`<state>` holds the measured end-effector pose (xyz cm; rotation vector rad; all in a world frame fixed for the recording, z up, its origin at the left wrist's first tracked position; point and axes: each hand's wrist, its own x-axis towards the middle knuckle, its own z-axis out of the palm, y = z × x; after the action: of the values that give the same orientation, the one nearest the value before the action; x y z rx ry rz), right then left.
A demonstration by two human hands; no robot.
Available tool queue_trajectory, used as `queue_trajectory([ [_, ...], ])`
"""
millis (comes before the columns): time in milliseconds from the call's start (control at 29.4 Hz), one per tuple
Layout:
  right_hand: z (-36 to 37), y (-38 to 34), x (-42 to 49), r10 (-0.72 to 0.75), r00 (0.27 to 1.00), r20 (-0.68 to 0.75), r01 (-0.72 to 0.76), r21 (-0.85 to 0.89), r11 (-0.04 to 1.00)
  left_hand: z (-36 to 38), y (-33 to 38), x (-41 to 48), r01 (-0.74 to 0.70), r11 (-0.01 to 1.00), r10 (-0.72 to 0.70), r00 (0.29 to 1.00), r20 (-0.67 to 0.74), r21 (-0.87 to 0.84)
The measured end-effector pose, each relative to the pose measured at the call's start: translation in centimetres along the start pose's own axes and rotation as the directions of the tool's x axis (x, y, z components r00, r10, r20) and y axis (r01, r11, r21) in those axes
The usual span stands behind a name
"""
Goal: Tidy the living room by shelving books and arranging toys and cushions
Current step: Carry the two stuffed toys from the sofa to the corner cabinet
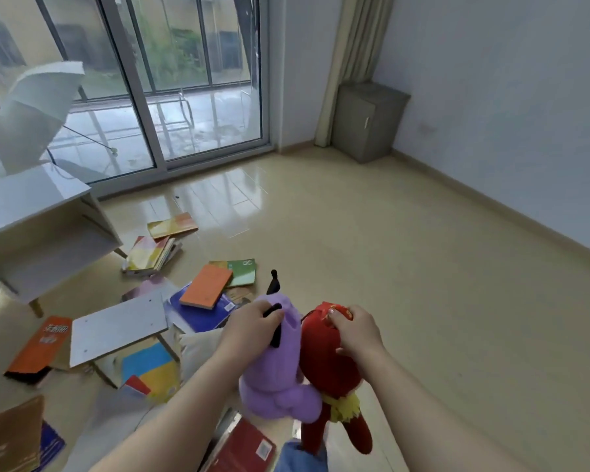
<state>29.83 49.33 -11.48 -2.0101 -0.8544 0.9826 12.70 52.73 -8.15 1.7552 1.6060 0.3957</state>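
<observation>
The floor (423,267) on the right is left open for passage, while the near left is blocked by scattered books (206,287), a white board (118,327) and a white shelf unit (41,240).

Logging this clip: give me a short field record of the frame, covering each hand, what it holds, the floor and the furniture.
left hand: grips the purple plush toy near its top
right hand: grips the red plush toy at its top
toys: side by side, touching, held above the floor
floor: books scattered, including an orange book
furniture: white shelf unit at left, grey cabinet in far corner
</observation>
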Motion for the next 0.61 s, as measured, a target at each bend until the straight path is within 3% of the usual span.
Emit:
queue_trajectory([
  [136,-2.2,-2.8,9.2,-0.016,1.0,0.013,0.017,-0.068,0.998,1.3,4.3,9.3,0.014,0.999,-0.016,0.999,0.051,0.032],
  [340,-7.9,-8.0,20.8,-0.005,0.998,-0.058,0.005,-0.014,1.0,2.3,12.9,21.1,-0.017,0.997,0.008,0.994,0.111,0.077],
  [613,-12.5,-10.8,34.2,0.039,0.998,-0.051,-0.035,0.081,0.996,5.6,19.8,33.9,0.003,0.989,-0.014,0.997,0.07,0.15],
])
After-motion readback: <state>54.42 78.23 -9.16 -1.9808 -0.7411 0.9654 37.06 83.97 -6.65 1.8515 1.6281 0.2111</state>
